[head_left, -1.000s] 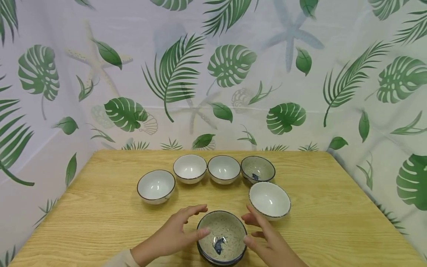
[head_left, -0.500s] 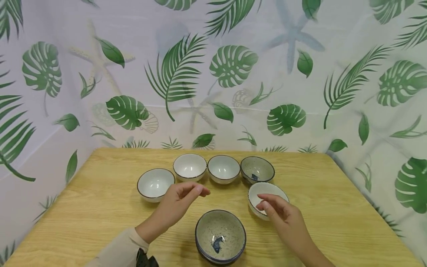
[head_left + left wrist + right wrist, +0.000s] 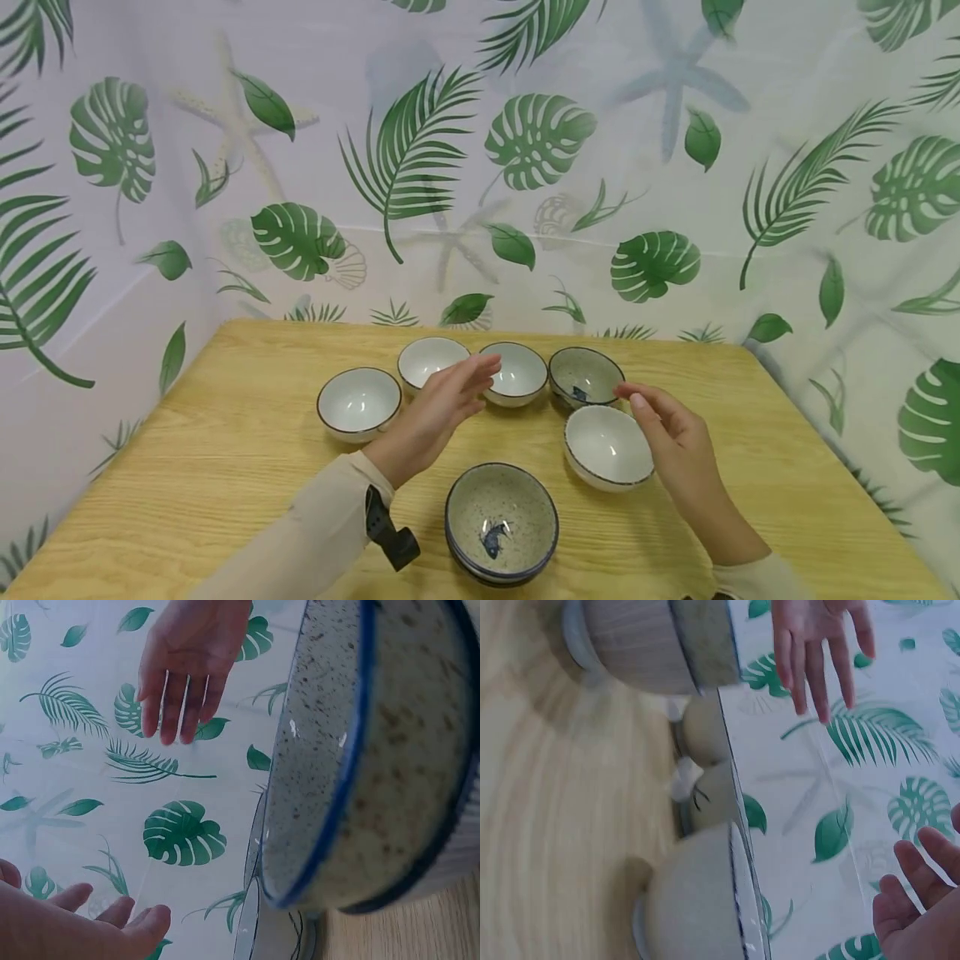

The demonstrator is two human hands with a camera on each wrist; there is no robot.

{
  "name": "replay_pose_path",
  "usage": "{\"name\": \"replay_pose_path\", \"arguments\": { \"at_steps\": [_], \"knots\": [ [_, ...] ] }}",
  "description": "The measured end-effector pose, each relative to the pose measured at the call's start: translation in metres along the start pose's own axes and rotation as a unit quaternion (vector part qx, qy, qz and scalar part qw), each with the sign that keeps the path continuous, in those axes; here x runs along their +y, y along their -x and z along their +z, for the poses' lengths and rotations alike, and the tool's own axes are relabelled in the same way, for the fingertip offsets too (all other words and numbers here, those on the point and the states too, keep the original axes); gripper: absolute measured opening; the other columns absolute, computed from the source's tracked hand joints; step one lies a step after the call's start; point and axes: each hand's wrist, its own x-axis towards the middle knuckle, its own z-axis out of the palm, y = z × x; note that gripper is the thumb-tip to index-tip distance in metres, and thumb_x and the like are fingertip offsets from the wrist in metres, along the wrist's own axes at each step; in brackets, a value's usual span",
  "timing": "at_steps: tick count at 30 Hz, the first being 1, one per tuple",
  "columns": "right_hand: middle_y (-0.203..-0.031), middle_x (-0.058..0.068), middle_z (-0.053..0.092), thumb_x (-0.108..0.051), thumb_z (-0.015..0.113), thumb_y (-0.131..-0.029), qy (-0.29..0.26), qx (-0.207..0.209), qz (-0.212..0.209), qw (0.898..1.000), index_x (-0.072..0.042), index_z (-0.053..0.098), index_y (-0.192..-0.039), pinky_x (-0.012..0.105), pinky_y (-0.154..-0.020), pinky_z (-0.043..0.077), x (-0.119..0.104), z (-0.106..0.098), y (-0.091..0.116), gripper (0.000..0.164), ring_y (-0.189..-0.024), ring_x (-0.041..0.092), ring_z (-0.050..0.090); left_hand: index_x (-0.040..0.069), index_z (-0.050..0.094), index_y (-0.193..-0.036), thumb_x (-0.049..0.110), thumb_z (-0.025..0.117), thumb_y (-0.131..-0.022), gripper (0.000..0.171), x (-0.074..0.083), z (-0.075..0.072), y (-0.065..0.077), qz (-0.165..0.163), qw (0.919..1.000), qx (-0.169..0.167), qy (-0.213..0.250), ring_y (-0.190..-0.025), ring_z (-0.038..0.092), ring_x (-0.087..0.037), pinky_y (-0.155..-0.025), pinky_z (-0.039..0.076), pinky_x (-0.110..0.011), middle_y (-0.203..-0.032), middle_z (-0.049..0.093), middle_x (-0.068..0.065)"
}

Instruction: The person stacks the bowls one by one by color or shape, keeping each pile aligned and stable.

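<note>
Both hands are raised above the table and hold nothing. My left hand (image 3: 435, 412) has its fingers stretched forward and overlaps the back white bowl (image 3: 423, 358) in the head view. To the right, my right hand (image 3: 678, 446) has loosely bent fingers beside the rim of a white bowl (image 3: 606, 450). Between the forearms, at the front, stands a stack of speckled bowls (image 3: 517, 492) with blue rims; a blue fish shows inside the top one. The left wrist view shows the speckled bowl (image 3: 409, 742) close up, with the fingers (image 3: 112, 911) apart from it.
Around the stack, an arc of bowls continues: a white bowl (image 3: 358, 402) at left, another white bowl (image 3: 517, 375) at the back, and a grey speckled bowl (image 3: 587, 371) at back right. The wooden table (image 3: 225, 433) meets a leaf-patterned cloth (image 3: 555, 275) behind.
Both hands have left the sides of the speckled stack and moved up and forward, the right hand also outward. The bowls stay in place; the head view has shifted slightly.
</note>
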Motion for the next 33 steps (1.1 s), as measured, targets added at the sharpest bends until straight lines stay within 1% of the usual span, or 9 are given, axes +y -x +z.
{"name": "replay_pose_path", "arguments": {
  "at_steps": [4, 7, 10, 14, 18, 21, 24, 28, 33],
  "knots": [
    [-0.125, 0.011, 0.054, -0.030, 0.038, -0.101, 0.005, 0.008, 0.016, 1.000, -0.001, 0.051, -0.129, 0.014, -0.090, 0.038, 0.006, -0.010, -0.013, 0.042, -0.115, 0.005, 0.046, 0.009, 0.032, -0.145, 0.041, 0.032, -0.102, 0.053, 0.000, 0.006, -0.005, -0.021, 0.9993, 0.005, 0.032, -0.132, 0.029, -0.022, -0.105, 0.028, -0.037, -0.144, 0.035, -0.006],
    [-0.129, 0.010, 0.051, -0.034, 0.036, -0.101, -0.009, 0.007, 0.037, 0.999, 0.000, 0.046, -0.134, 0.016, -0.090, 0.039, 0.011, -0.013, -0.020, 0.048, -0.116, 0.009, 0.045, 0.009, 0.032, -0.145, 0.040, 0.032, -0.102, 0.053, -0.002, 0.009, -0.008, -0.034, 0.9977, 0.012, 0.058, -0.131, 0.030, -0.023, -0.105, 0.028, -0.037, -0.143, 0.036, -0.008],
    [-0.134, 0.012, 0.046, -0.039, 0.034, -0.101, -0.028, -0.002, 0.065, 0.997, 0.000, 0.040, -0.138, 0.019, -0.093, 0.039, 0.018, -0.016, -0.025, 0.054, -0.119, 0.015, 0.042, 0.007, 0.033, -0.144, 0.040, 0.032, -0.102, 0.053, -0.006, 0.012, -0.010, -0.043, 0.9964, 0.015, 0.072, -0.131, 0.031, -0.024, -0.105, 0.028, -0.038, -0.143, 0.036, -0.010],
    [-0.142, 0.017, 0.035, -0.043, 0.031, -0.100, -0.061, -0.020, 0.116, 0.991, 0.002, 0.030, -0.143, 0.030, -0.101, 0.034, 0.029, -0.020, -0.030, 0.063, -0.128, 0.024, 0.034, 0.006, 0.033, -0.144, 0.039, 0.031, -0.102, 0.053, -0.013, 0.014, -0.011, -0.049, 0.9956, 0.012, 0.078, -0.132, 0.029, -0.027, -0.106, 0.026, -0.040, -0.143, 0.037, -0.012],
    [-0.150, 0.019, 0.019, -0.046, 0.030, -0.100, -0.097, -0.042, 0.174, 0.979, 0.003, 0.019, -0.147, 0.045, -0.107, 0.020, 0.039, -0.024, -0.038, 0.068, -0.135, 0.034, 0.016, 0.006, 0.035, -0.143, 0.039, 0.030, -0.102, 0.053, -0.019, 0.015, -0.010, -0.054, 0.9952, 0.010, 0.081, -0.131, 0.030, -0.029, -0.106, 0.026, -0.041, -0.142, 0.038, -0.014],
    [-0.152, 0.020, 0.006, -0.045, 0.030, -0.100, -0.126, -0.066, 0.222, 0.965, 0.002, 0.012, -0.148, 0.048, -0.109, 0.014, 0.047, -0.025, -0.045, 0.070, -0.136, 0.038, 0.006, 0.004, 0.035, -0.143, 0.039, 0.029, -0.102, 0.053, -0.023, 0.015, -0.010, -0.054, 0.9949, 0.011, 0.085, -0.129, 0.033, -0.028, -0.106, 0.026, -0.042, -0.141, 0.039, -0.015],
    [-0.151, 0.023, -0.001, -0.044, 0.031, -0.100, -0.164, -0.088, 0.275, 0.943, 0.001, 0.003, -0.148, 0.045, -0.109, 0.014, 0.055, -0.025, -0.050, 0.072, -0.135, 0.040, 0.006, 0.004, 0.036, -0.142, 0.039, 0.029, -0.102, 0.054, -0.025, 0.015, -0.011, -0.054, 0.9945, 0.009, 0.090, -0.128, 0.035, -0.027, -0.106, 0.027, -0.042, -0.141, 0.039, -0.016],
    [-0.151, 0.023, -0.003, -0.043, 0.034, -0.100, -0.201, -0.101, 0.336, 0.915, -0.001, -0.007, -0.148, 0.043, -0.109, 0.017, 0.066, -0.024, -0.055, 0.076, -0.134, 0.039, 0.013, 0.005, 0.036, -0.142, 0.039, 0.030, -0.102, 0.053, -0.025, 0.017, -0.010, -0.057, 0.9938, 0.011, 0.095, -0.128, 0.036, -0.026, -0.105, 0.027, -0.042, -0.140, 0.040, -0.015],
    [-0.152, 0.022, -0.005, -0.044, 0.041, -0.098, -0.239, -0.110, 0.376, 0.889, -0.005, -0.011, -0.148, 0.048, -0.107, 0.017, 0.078, -0.021, -0.058, 0.082, -0.135, 0.040, 0.010, 0.004, 0.037, -0.142, 0.038, 0.031, -0.102, 0.053, -0.025, 0.019, -0.011, -0.056, 0.9927, 0.015, 0.106, -0.127, 0.037, -0.028, -0.104, 0.028, -0.044, -0.140, 0.040, -0.015]
  ]
}}
